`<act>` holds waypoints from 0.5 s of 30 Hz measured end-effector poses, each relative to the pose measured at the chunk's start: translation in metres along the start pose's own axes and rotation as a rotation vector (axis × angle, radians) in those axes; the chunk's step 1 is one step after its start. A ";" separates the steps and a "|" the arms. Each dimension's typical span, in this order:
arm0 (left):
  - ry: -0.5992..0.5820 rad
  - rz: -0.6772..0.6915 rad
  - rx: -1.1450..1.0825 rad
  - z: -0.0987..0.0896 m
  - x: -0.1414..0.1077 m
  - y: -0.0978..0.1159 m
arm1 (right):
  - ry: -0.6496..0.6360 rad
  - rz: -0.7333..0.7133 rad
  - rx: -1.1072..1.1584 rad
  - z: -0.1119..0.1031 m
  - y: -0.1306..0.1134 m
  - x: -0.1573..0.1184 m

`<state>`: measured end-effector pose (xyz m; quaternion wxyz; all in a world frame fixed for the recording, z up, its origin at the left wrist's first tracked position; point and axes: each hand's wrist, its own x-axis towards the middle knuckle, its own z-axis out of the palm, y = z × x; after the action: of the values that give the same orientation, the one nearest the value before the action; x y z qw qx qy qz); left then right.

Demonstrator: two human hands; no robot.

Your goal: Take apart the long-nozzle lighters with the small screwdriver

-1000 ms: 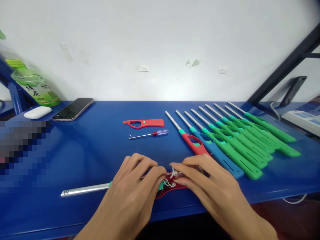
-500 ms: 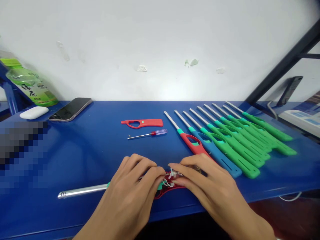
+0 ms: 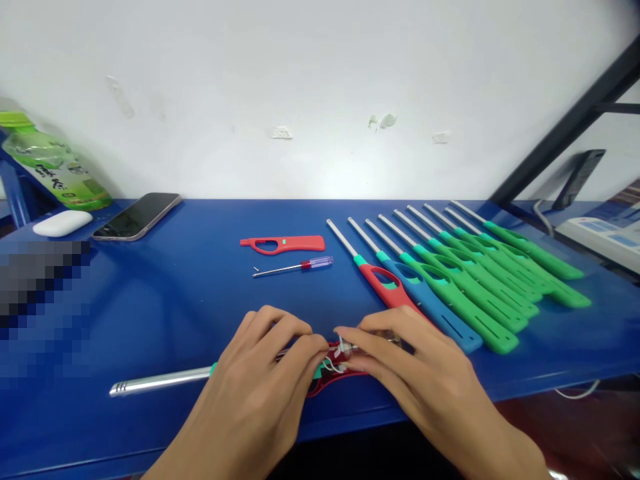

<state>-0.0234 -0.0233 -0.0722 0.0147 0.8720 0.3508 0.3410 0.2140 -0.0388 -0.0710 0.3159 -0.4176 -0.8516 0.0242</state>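
Observation:
At the table's front edge an opened red gas lighter lies with its metal tube pointing left; white wires and a teal part show inside. My left hand is closed around its front part, fingers near the wires. My right hand pinches the end of a small fuel tank, mostly covered by the fingers, over the red shell. Behind the hands lie a loose red handle half, a screwdriver with a clear purple handle, and a tiny screw.
A row of long lighters, one red, one blue and several green, lies at the right. On the left are a phone, a white case and a green bottle. A white wall stands behind the table.
The view has shifted slightly. Both hands keep nearly the same hold on the opened lighter and its fuel tank, with only tiny finger movement.

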 end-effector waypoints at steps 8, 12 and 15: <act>0.000 0.008 0.006 0.000 0.000 0.001 | -0.001 -0.012 -0.001 0.001 0.000 0.001; -0.004 0.017 -0.002 0.000 -0.001 0.001 | 0.000 -0.020 -0.015 0.000 0.001 0.002; -0.021 0.017 -0.001 0.000 -0.002 0.001 | 0.001 -0.025 -0.015 0.000 0.001 0.002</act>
<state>-0.0245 -0.0254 -0.0731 0.0161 0.8785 0.3432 0.3320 0.2136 -0.0369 -0.0706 0.3137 -0.4092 -0.8567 0.0137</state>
